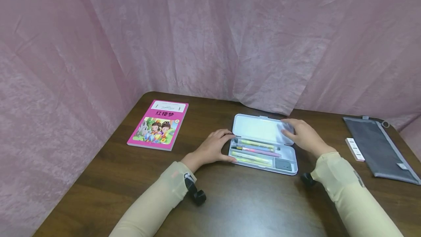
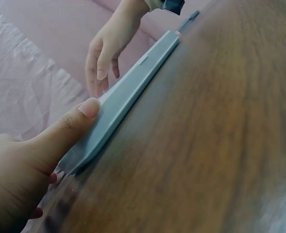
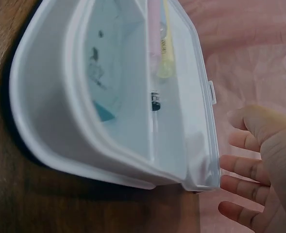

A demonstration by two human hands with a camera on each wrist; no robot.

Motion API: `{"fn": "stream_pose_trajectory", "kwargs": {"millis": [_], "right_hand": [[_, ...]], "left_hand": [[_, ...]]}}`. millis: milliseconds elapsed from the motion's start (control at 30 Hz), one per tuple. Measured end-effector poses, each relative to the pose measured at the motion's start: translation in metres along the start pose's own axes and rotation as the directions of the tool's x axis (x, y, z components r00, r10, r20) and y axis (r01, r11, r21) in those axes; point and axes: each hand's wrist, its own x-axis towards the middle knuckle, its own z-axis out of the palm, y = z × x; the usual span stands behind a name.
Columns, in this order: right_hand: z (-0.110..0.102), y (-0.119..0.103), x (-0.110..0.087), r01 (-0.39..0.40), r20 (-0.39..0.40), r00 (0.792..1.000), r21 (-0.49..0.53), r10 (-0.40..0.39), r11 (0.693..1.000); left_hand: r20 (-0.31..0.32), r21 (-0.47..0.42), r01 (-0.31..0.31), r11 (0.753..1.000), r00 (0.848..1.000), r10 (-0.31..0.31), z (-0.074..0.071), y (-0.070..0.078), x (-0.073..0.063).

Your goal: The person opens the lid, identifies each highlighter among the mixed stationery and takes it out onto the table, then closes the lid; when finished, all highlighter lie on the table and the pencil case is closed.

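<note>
A pale, translucent pencil case (image 1: 292,153) lies unfolded on the table, its lid (image 1: 256,126) tipped back toward the curtain. Several pens (image 1: 253,151) and a small dark rectangular piece (image 1: 283,164) sit in its compartments. My left hand (image 1: 213,147) grips the case's left end, thumb on the near side and fingers at the far side; the left wrist view shows the thumb (image 2: 70,124) pressed to the rim. At the lid's right edge, my right hand (image 1: 304,134) has its fingers loosely bent and spread, with the fingertips (image 3: 230,162) right beside the lid.
To the left lies a pink picture-covered book (image 1: 158,125). A dark grey zip pouch (image 1: 383,149) and a small white bar (image 1: 355,149) lie on the right. Behind the wooden table (image 1: 210,200) hangs a pink curtain (image 1: 204,39).
</note>
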Motion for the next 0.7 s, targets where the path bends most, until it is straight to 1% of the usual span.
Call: {"fn": "stream_pose_trajectory", "kwargs": {"millis": [367,700], "right_hand": [[0.011,0.007,0.005,-0.002,0.044,0.999,0.007,0.002,1.0],[0.017,0.008,0.006,-0.016,0.066,0.998,0.018,0.015,1.0]], "left_hand": [[0.017,0.011,0.016,1.0,1.0,-0.016,-0.001,0.001,-0.001],[0.012,0.017,0.004,1.0,1.0,-0.004,-0.001,0.001,-0.001]]}}
